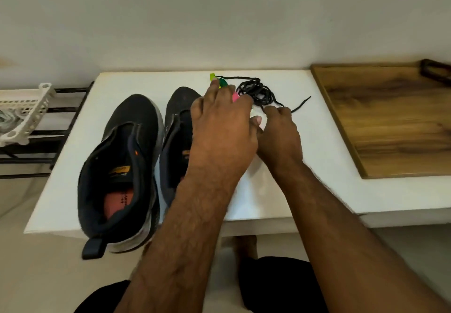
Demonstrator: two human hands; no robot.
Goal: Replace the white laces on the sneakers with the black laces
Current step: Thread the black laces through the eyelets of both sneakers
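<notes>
While both forearms reach fwd over the white worktop (280, 190), the left hand (223, 129) lies over the toe half of the right-side sneaker (179, 127), knuckles up, fingers stretched toward the back edge. Coloured caps show at its fingertips: yellow-green, green, pink. Whether those fingers press or hold anything underneath can't be told; the palm hides it. The right hand (280, 134) sits just beside it, touching at the thumb side, fingers curled down at the near edge of the black laces (258, 92). It looks to pinch a strand there, but the grip itself is hidden, so can't say for sure. A small white bit shows between the two hands, too small to identify.

The black laces lie in a loose tangle on the worktop near the back edge, right of the sneakers, w/ one end trailing out to the right & another strand running left toward the yellow-green cap.

Both sneakers are dark, side by side, toes toward the wall; the left-side sneaker (122, 166) has its heel hanging over the front edge. No laces visible in its eyelets.

A wooden tray (390, 122) rests on the worktop's right end. A white plastic basket (24, 112) sits on a black rack (61, 122) at left.
</notes>
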